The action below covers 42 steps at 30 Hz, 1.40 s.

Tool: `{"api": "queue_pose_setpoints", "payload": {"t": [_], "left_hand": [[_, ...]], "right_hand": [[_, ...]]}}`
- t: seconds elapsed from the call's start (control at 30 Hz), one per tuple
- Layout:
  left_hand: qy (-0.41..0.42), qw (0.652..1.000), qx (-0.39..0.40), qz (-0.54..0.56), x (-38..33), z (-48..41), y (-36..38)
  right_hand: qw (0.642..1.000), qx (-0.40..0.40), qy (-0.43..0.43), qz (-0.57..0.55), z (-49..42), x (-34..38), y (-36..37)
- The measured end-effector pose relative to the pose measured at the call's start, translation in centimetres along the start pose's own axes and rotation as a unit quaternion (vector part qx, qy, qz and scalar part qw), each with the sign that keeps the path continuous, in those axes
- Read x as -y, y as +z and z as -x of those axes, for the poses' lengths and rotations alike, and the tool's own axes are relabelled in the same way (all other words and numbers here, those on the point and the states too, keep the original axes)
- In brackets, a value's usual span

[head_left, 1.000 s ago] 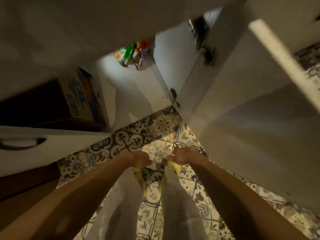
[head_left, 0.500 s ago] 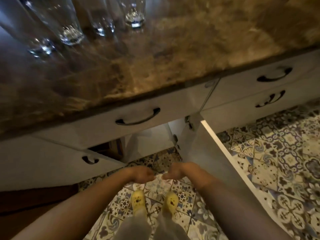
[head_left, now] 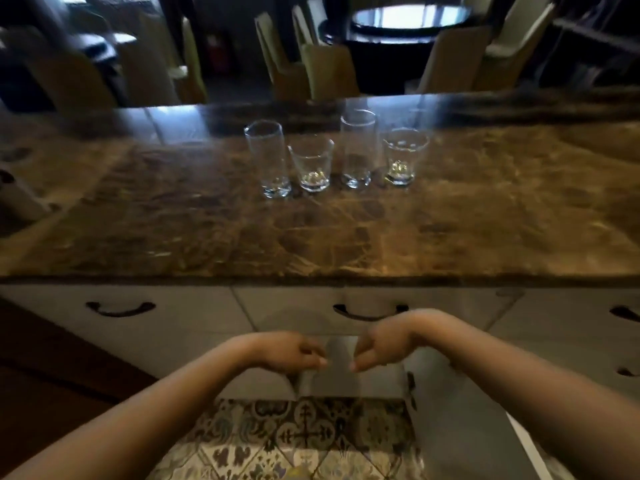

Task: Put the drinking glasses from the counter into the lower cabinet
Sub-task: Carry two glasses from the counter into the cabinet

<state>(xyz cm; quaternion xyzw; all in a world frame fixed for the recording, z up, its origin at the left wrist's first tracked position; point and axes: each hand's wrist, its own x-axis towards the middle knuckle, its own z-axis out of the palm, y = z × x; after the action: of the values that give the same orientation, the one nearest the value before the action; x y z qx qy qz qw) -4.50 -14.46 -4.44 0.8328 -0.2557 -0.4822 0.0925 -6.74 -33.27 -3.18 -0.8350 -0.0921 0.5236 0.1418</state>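
Several clear drinking glasses stand in a row on the brown marble counter [head_left: 346,237]: a tall glass [head_left: 268,161], a short glass [head_left: 311,166], a second tall glass [head_left: 356,150] and a second short glass [head_left: 403,157]. My left hand [head_left: 294,353] and my right hand [head_left: 381,346] hang close together below the counter edge, well short of the glasses. Both have loosely curled fingers and hold nothing. Under my hands the lower cabinet [head_left: 346,379] stands open, its white door [head_left: 467,427] swung out to the right.
White drawers with dark handles [head_left: 119,308] run under the counter edge. Patterned floor tiles [head_left: 301,434] lie below. Beyond the counter are chairs [head_left: 329,71] and a dark round table [head_left: 408,22]. A pale object [head_left: 17,199] sits at the counter's left edge.
The view has swung up from the floor and the open cabinet to the counter top, bringing the glasses into sight. My hands have risen, still together and holding nothing.
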Motion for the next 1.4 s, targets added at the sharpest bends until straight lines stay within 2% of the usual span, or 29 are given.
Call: {"api": "queue_pose_setpoints", "payload": {"t": [0.13, 0.27, 0.4, 0.5, 0.57, 0.73, 0.8, 0.9, 1.03, 1.13, 1.4], "left_hand": [[-0.025, 0.995, -0.08, 0.06, 1.7, 5.1, -3.5], [-0.029, 0.982, -0.142, 0.124, 3.7, 7.5, -7.4], [-0.01, 0.952, -0.195, 0.236, 5.7, 7.3, -12.0], [-0.002, 0.913, -0.253, 0.32, 7.4, 5.9, -15.7], [-0.003, 0.901, -0.297, 0.316, 8.6, 4.8, -17.9], [0.037, 0.867, -0.401, 0.293, 9.0, 2.5, -22.0], [0.081, 0.855, -0.422, 0.29, 8.4, 1.7, -23.1], [0.124, 0.841, -0.438, 0.294, 8.0, 0.4, -24.4], [0.183, 0.849, -0.404, 0.287, 8.0, -0.9, -25.1], [0.207, 0.842, -0.412, 0.279, 8.1, -1.2, -25.3], [0.218, 0.846, -0.399, 0.279, 11.4, 0.7, -25.1]], "right_hand": [[0.997, -0.065, -0.044, 0.015, 3.7, 3.7, -5.8], [0.988, -0.141, -0.052, -0.023, 4.7, 5.6, -10.3], [0.957, -0.286, -0.02, -0.05, 3.7, 5.6, -13.9], [0.899, -0.427, 0.036, -0.09, 2.6, 4.4, -15.8], [0.845, -0.511, 0.081, -0.137, 2.3, 3.6, -16.9], [0.72, -0.638, 0.139, -0.235, 2.1, 3.5, -20.2], [0.689, -0.656, 0.138, -0.275, 1.6, 3.6, -21.6], [0.668, -0.658, 0.11, -0.329, 0.4, 3.6, -22.9], [0.643, -0.679, 0.086, -0.344, -0.9, 3.8, -23.1], [0.622, -0.697, 0.084, -0.348, -1.0, 3.9, -22.8], [0.621, -0.719, 0.099, -0.296, 1.7, 6.1, -19.6]]}}
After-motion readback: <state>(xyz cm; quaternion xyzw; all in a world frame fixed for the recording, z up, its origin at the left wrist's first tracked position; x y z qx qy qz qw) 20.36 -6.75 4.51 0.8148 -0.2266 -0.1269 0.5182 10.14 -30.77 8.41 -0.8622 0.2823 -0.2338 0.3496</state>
